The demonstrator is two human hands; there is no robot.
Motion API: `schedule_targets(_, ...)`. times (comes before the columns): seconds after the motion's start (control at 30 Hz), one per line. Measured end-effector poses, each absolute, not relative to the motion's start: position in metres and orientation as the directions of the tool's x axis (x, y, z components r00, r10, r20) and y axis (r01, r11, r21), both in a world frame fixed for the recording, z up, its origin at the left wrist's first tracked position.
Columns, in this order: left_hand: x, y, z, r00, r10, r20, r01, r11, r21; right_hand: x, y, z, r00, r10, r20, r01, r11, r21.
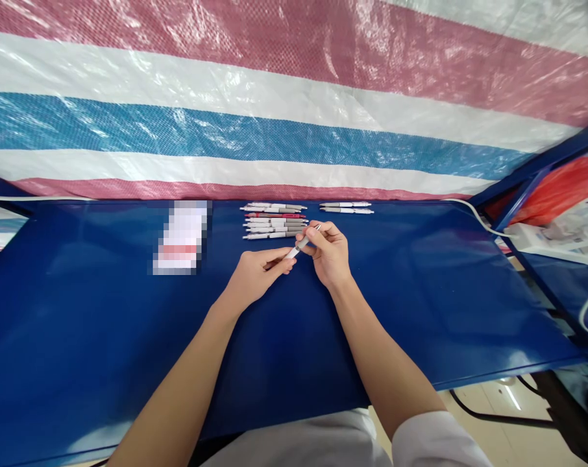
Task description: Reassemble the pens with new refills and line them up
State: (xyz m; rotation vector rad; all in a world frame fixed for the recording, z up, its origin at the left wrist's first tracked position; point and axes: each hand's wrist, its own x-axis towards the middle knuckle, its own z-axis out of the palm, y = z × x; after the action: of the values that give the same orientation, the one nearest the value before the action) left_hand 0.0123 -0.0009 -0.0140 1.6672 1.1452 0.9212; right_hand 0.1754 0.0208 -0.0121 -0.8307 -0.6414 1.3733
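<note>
Both hands are on the pen (302, 243), which sits mid-scene above the blue tabletop (128, 363), tilted with its tip up to the right! The left hand (255, 275) pinches the white end, the right hand (333, 253) grips the grey part in its fingertips. Just beyond, a stack of pens (274, 224), one of them red, lies sideways; right of it, a pair of pens (346, 210) near the far edge. Over on the left, a pixelated white item (182, 237). And what a backdrop: a shiny striped sheet (274, 81), red, white and blue, across the far side! Far right, red plastic (561, 194) behind a blue frame (532, 191); near right, pale floor tiles (498, 415) below.
</note>
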Motion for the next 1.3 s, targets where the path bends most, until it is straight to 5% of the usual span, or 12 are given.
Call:
schedule_targets(0.13, 0.017, -0.001, -0.021, 0.212, 0.946, 0.244, 0.403, -0.312, 0.86, 0.173, 0.023, -0.013, 0.175, 0.98, -0.091, -0.556, 0.022, -0.831)
schedule_targets(0.53, 0.005, 0.002, 0.003, 0.478, 0.867, -0.138, 0.131, 0.085, 0.988, 0.18, 0.019, -0.01, -0.036, 0.999, -0.002, -0.603, -0.023, -0.798)
schedule_targets(0.83, 0.016, 0.0, -0.019, 0.206, 0.906, 0.37, 0.493, -0.422, 0.761, 0.172, 0.023, -0.013, 0.183, 0.982, -0.046, -0.537, 0.06, -0.841)
schedule_targets(1.1, 0.008, 0.002, -0.004, 0.351, 0.935, -0.042, 0.266, -0.057, 0.962, 0.177, 0.022, -0.011, 0.036, 0.999, -0.023, -0.604, 0.003, -0.797)
schedule_targets(1.3, 0.01, 0.001, -0.005, 0.379, 0.925, -0.003, 0.257, -0.103, 0.961, 0.18, 0.023, -0.012, 0.001, 0.999, -0.052, -0.653, -0.039, -0.756)
